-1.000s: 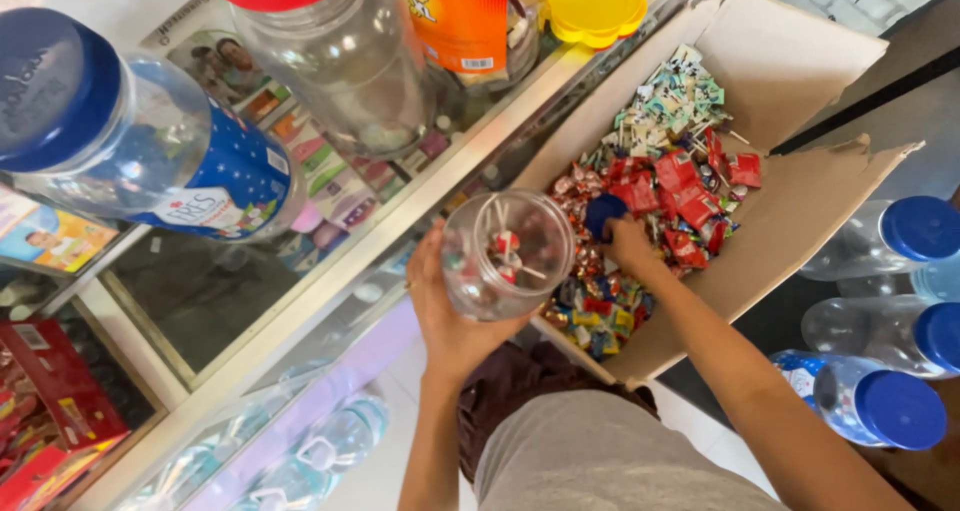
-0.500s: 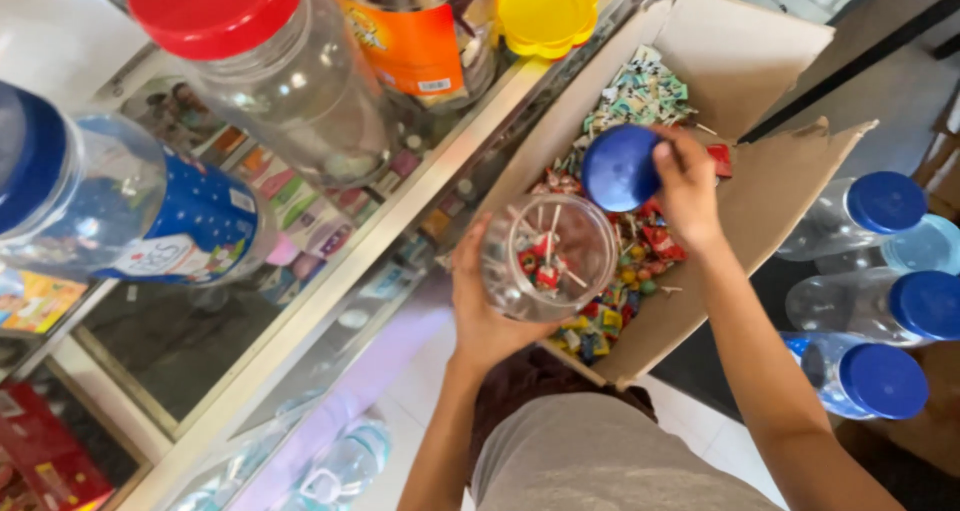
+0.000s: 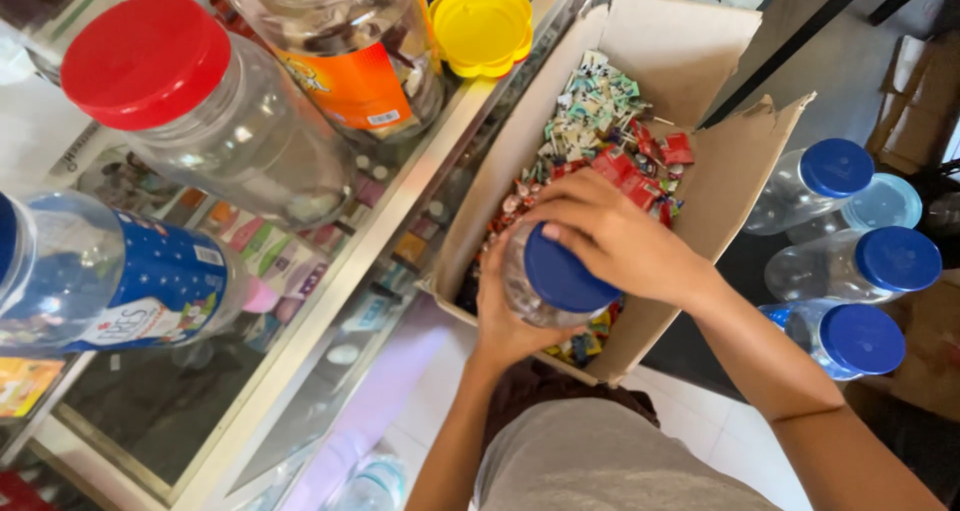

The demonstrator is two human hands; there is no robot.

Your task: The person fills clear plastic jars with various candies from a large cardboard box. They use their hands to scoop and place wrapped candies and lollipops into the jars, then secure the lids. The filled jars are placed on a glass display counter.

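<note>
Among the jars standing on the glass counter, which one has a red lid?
The clear jar with the red lid, left of the orange-labelled jar; the jar beyond has a yellow lid, the others blue.

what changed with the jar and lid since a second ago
The right hand picked the blue lid out of the cardboard box and set it on the clear jar, which was open before. The left hand still holds the jar over the box.
</note>
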